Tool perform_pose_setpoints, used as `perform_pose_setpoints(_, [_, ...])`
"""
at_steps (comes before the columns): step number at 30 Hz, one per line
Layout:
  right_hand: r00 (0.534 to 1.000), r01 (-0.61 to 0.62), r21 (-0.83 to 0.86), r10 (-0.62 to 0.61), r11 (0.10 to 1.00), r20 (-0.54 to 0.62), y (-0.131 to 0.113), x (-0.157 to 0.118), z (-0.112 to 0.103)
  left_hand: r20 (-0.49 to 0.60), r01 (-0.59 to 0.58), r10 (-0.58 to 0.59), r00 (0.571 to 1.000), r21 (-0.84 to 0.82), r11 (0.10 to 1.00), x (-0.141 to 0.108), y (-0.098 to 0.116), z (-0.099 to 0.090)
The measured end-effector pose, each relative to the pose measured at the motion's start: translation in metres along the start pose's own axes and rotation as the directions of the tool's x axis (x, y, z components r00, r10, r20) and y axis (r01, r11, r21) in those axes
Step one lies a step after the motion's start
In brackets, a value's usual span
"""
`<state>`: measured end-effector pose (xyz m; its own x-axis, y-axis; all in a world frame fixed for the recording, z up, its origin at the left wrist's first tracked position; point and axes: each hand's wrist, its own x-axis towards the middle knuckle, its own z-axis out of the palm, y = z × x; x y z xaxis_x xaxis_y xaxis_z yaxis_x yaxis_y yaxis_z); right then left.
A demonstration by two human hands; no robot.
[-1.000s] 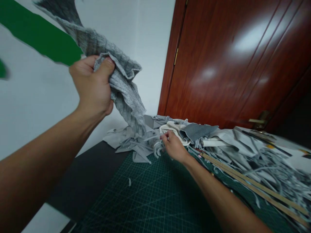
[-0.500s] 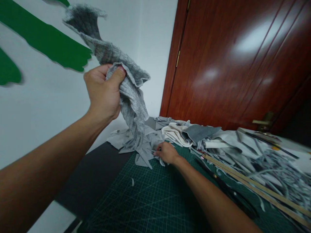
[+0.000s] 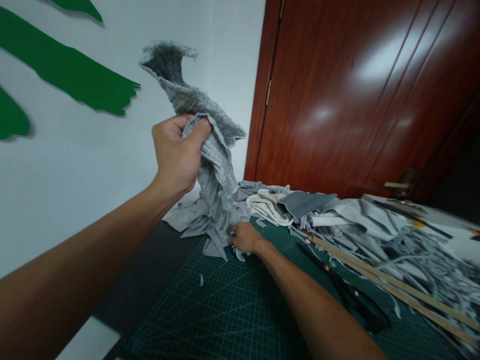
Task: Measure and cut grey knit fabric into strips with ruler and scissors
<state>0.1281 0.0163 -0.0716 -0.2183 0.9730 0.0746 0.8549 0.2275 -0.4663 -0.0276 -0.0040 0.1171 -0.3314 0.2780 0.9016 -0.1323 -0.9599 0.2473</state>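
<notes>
A crumpled grey ribbed cloth [image 3: 217,165] hangs from my left hand [image 3: 180,150], which pinches it between thumb and fingers, raised in front of the white wall. Its top edge curls up and its lower end reaches down to a pile of grey fabric scraps [image 3: 215,242]. My right hand [image 3: 245,238] is low at the right side of that pile, fingers bent against the fabric. Its fingertips are partly hidden, so what they grip is unclear.
Under the scraps lies a green gridded cutting mat [image 3: 225,310]. Black scissors [image 3: 352,295] and wooden strips [image 3: 393,287] lie to the right. Behind them are folded cloths [image 3: 307,204] and a tangle of grey strips [image 3: 431,260]. A brown door [image 3: 337,100] stands at the back.
My left hand and the grey cloth have shifted right and a little down in the view. My right hand appears slightly further left, at the scrap pile.
</notes>
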Motion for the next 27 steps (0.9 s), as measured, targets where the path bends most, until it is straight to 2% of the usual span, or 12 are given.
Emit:
perform_pose_setpoints(6, [0.98,0.091,0.182,-0.056,0.979,-0.19,-0.02,0.025,-0.025,-0.042,-0.039,0.042,0.998,0.082,0.996,0.009,0.005,-0.01])
perform_pose_setpoints(9, [0.974,0.066,0.232,-0.012,0.97,-0.226,-0.018,0.018,-0.024,-0.047,0.027,-0.024,0.999,0.07,0.997,0.007,0.008,-0.007])
perform_pose_setpoints(11, [0.972,0.021,0.242,0.036,0.97,-0.231,-0.005,0.004,-0.022,-0.03,0.038,-0.036,0.999,0.077,0.996,0.0,0.01,-0.003])
perform_pose_setpoints(14, [0.965,-0.076,0.222,0.128,0.972,-0.231,0.033,-0.031,-0.033,-0.054,0.11,-0.102,0.993,0.161,0.981,-0.015,0.009,0.002])
perform_pose_setpoints(16, [0.952,-0.155,0.185,0.197,0.97,-0.236,0.067,-0.065,-0.054,-0.052,0.21,-0.204,0.978,0.222,0.952,-0.024,0.008,0.006])
perform_pose_setpoints(19, [0.907,-0.293,0.097,0.309,0.951,-0.287,0.123,-0.123,-0.111,-0.048,0.253,-0.248,0.967,0.209,0.945,-0.034,0.008,0.015])
perform_pose_setpoints(23, [0.81,-0.498,-0.049,0.445,0.866,-0.381,0.19,-0.189,-0.195,-0.034,0.266,-0.264,0.964,0.168,0.949,-0.042,0.013,0.03])
perform_pose_setpoints(25, [0.775,-0.576,-0.131,0.488,0.807,-0.403,0.213,-0.212,-0.22,-0.009,0.291,-0.293,0.956,0.147,0.945,-0.046,0.01,0.034])
perform_pose_setpoints(27, [0.76,-0.619,-0.205,0.513,0.758,-0.398,0.227,-0.227,-0.224,0.036,0.32,-0.326,0.945,0.119,0.94,-0.049,0.003,0.035])
